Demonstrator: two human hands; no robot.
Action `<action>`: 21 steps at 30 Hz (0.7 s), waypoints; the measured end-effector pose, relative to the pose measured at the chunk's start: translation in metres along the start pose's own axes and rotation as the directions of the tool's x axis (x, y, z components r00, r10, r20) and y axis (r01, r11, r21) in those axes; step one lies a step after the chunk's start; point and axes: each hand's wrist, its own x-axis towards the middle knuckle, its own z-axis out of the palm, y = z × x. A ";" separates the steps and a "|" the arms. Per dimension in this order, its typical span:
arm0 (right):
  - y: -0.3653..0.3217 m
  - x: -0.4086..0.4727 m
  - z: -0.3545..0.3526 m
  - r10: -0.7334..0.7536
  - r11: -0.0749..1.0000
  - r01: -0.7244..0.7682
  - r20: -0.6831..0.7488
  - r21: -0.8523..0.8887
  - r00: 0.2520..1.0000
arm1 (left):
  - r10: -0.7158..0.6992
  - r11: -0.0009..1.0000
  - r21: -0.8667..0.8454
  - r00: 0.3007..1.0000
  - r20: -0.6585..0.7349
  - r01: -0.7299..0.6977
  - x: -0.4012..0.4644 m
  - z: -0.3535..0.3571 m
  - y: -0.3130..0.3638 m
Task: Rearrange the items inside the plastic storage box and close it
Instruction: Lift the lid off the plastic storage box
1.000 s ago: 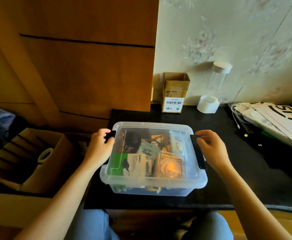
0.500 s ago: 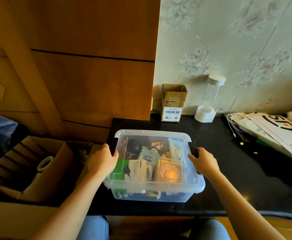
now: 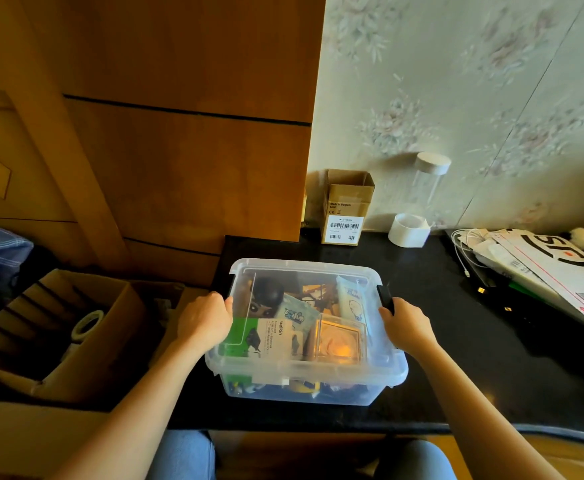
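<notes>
A clear plastic storage box (image 3: 304,386) stands on the black desk with its clear lid (image 3: 304,268) on top. Through the lid I see a green and white carton (image 3: 269,336), a dark round figure, some pouches and a small clear case with an orange glow (image 3: 339,342). My left hand (image 3: 207,320) grips the box's left side over the black latch (image 3: 231,281). Over on the right side, my right hand (image 3: 406,322) grips the other black latch (image 3: 385,296). The fingertips of both hands are hidden behind the box's sides.
A small cardboard carton (image 3: 347,206), a white tape roll (image 3: 409,230) and a clear jar (image 3: 427,183) stand by the wall. Papers and a white cable (image 3: 543,268) lie at the right. An open cardboard box (image 3: 75,327) sits left of the desk (image 3: 456,358).
Both hands slid down from the lid's edges onto the side latches and curled round them. The view tilted up a little; the box stayed where it was.
</notes>
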 end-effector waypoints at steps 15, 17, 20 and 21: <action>0.030 -0.001 -0.009 0.060 0.941 -0.109 0.158 0.322 0.986 | -0.040 0.927 -0.369 0.997 0.072 0.064 0.011 0.006 -0.022; 0.034 -0.001 -0.009 0.098 0.931 -0.150 0.169 0.332 0.981 | -0.021 0.911 -0.412 1.000 -0.003 0.018 0.006 0.006 -0.023; 0.035 -0.003 -0.009 0.098 0.949 -0.099 0.018 0.299 0.995 | -0.005 0.866 -0.498 0.996 -0.090 -0.041 0.001 0.008 -0.025; 0.034 -0.005 -0.009 0.069 0.946 -0.055 -0.032 0.319 0.997 | -0.002 0.855 -0.516 0.995 -0.098 -0.050 -0.001 0.007 -0.025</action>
